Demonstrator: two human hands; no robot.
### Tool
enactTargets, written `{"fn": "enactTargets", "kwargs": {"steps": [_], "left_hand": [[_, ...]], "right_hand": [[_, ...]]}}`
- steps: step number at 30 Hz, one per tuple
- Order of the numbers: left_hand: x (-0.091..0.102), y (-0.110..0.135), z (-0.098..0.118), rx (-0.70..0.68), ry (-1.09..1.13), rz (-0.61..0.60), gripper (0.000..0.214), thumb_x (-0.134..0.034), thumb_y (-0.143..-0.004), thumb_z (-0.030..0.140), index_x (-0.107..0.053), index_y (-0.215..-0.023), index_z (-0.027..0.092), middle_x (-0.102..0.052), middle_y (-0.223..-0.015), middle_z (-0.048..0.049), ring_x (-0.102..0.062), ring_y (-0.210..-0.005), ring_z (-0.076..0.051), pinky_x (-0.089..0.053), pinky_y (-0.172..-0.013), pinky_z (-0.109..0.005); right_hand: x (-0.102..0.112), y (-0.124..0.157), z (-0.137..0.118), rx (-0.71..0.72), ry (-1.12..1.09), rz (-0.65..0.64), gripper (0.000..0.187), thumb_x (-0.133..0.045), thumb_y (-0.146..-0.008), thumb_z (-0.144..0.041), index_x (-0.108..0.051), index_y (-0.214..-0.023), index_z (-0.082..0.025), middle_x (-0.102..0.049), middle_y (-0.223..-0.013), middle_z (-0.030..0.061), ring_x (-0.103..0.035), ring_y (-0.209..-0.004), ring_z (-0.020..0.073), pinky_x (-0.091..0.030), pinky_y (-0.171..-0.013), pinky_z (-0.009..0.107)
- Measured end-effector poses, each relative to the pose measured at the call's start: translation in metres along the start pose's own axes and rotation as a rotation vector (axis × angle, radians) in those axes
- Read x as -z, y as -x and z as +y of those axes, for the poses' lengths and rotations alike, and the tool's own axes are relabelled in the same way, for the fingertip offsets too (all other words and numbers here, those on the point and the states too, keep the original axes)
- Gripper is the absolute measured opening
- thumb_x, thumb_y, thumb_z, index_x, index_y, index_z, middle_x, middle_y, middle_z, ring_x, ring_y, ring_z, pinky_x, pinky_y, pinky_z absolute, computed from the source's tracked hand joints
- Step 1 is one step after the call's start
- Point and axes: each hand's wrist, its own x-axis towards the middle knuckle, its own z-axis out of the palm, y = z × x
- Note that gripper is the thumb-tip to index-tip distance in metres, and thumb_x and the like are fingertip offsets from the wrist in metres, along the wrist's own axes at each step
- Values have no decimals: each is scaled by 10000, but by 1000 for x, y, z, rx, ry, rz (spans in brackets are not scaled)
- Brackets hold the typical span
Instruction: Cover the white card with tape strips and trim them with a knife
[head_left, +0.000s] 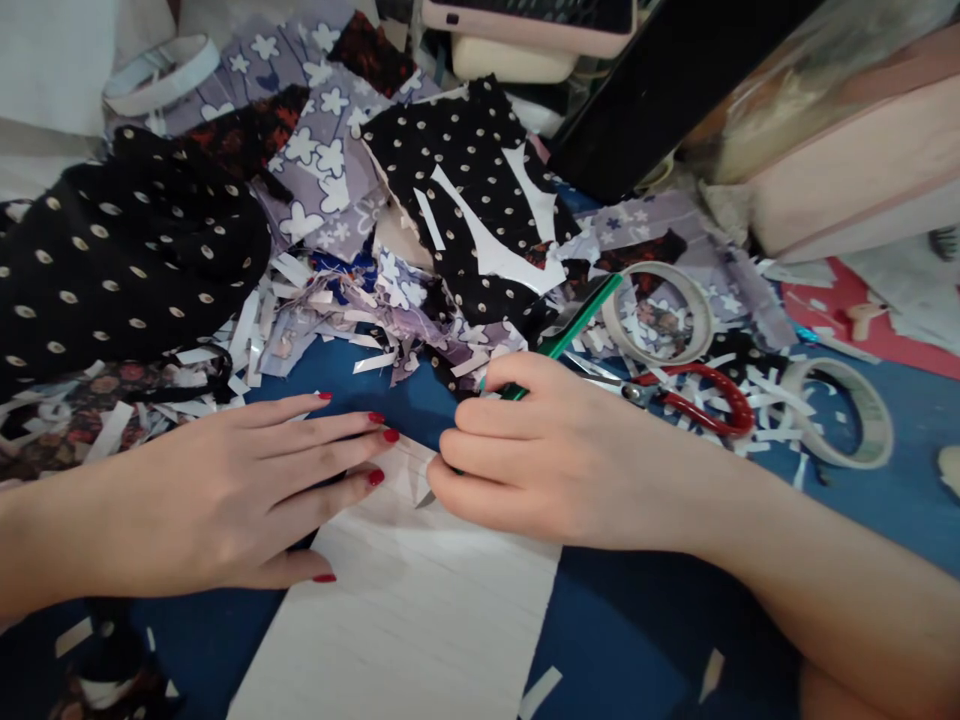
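My left hand (247, 490) lies flat with fingers stretched out, pressing down the left side of a white sheet (420, 610) on the blue surface. My right hand (540, 450) is closed in a pinch around a green pen-like tool (570, 330), whose tip meets the top edge of the white sheet near my left fingertips. The tool's green shaft sticks up and away to the right.
Red-handled scissors (697, 395) lie just right of my right hand, with two tape rolls (660, 315) (847, 410) beyond. Black dotted fabric (112, 260), purple flowered scraps (315, 160) and white paper strips pile up behind. A pink box (847, 170) stands far right.
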Motion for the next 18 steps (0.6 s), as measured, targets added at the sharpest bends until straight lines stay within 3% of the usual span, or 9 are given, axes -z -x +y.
{"fn": "enactTargets", "kwargs": {"steps": [5, 11, 18], "left_hand": [[-6, -1, 3, 63, 33, 21, 456, -409, -1170, 445, -732, -1296, 148, -759, -1383, -63, -633, -1415, -192, -181, -1379, -329], [-2, -3, 4, 45, 51, -13, 436, -394, -1174, 355, -749, -1245, 112, -747, -1397, -104, -638, -1412, -231, -420, -1292, -355], [0, -4, 6, 59, 61, -2, 437, -401, -1171, 369, -744, -1263, 115, -772, -1350, -88, -637, -1411, -235, -467, -1264, -356]], "right_hand": [[-1, -4, 0, 51, 26, -20, 364, -414, -1126, -65, -679, -917, -201, -573, -768, -37, -434, -805, 153, -343, -795, 374], [4, -9, 5, 169, 59, -20, 380, -356, -1119, -66, -643, -910, -200, -552, -776, -11, -442, -796, 176, -306, -779, 374], [2, -7, 7, 161, 70, -42, 352, -382, -1106, -54, -617, -890, -203, -521, -749, -17, -425, -783, 180, -280, -756, 371]]}}
